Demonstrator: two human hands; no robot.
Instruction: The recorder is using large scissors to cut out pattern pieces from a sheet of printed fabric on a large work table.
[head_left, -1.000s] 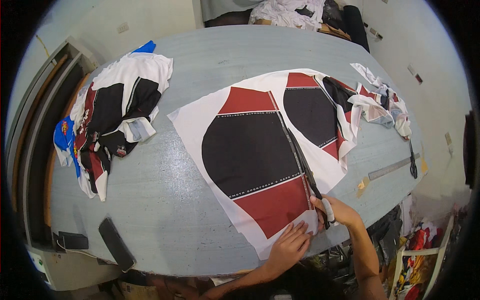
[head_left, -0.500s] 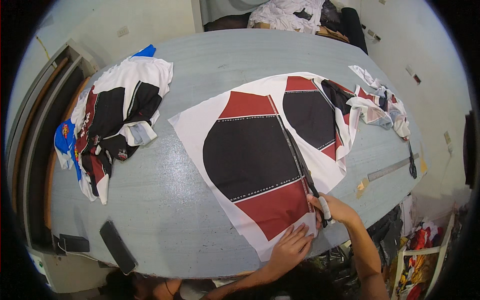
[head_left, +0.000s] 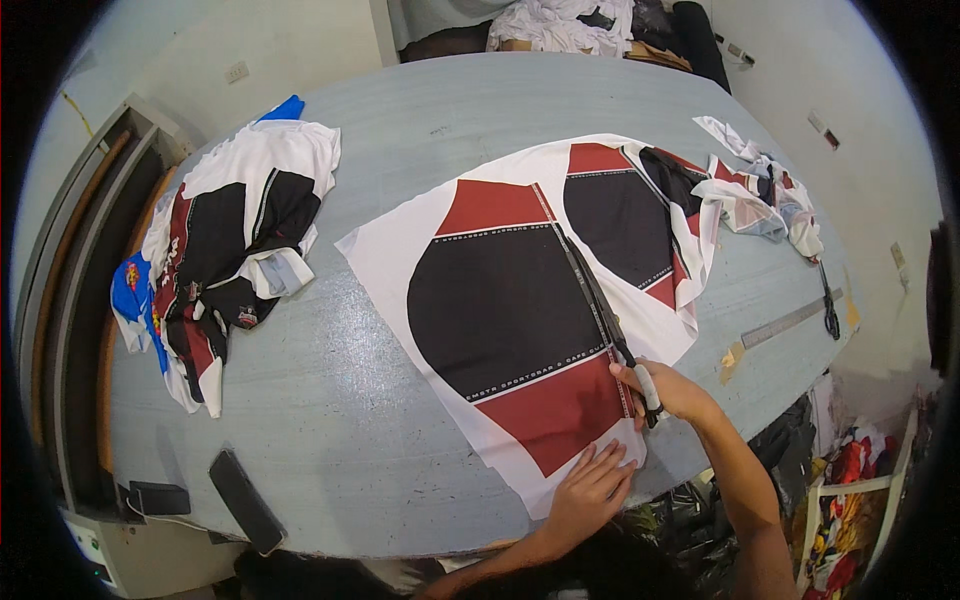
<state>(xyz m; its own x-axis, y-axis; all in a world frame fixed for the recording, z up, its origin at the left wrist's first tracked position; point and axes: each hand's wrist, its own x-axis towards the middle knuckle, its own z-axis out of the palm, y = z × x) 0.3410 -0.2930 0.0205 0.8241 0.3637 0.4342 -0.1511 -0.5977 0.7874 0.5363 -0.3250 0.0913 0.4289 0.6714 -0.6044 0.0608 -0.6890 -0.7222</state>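
Note:
A white fabric sheet printed with black and dark red panels [head_left: 500, 300] lies spread on the grey table [head_left: 330, 400]. My left hand [head_left: 590, 490] presses flat on its near corner, fingers spread. My right hand [head_left: 670, 390] grips the handle of long scissors [head_left: 605, 310], whose blades lie along the printed seam line on the panel's right side. A second printed panel [head_left: 620, 210] lies just beyond the blades, partly folded over.
A heap of cut printed pieces [head_left: 215, 260] sits at the table's left. Fabric scraps [head_left: 760, 190] lie at the far right, with a metal ruler [head_left: 790, 320] and another pair of scissors [head_left: 828, 305] near the right edge. A black flat object [head_left: 245, 500] rests at the near left edge.
Both hands stay on the near corner of the sheet; my right hand with the scissors has shifted only slightly along the seam line.

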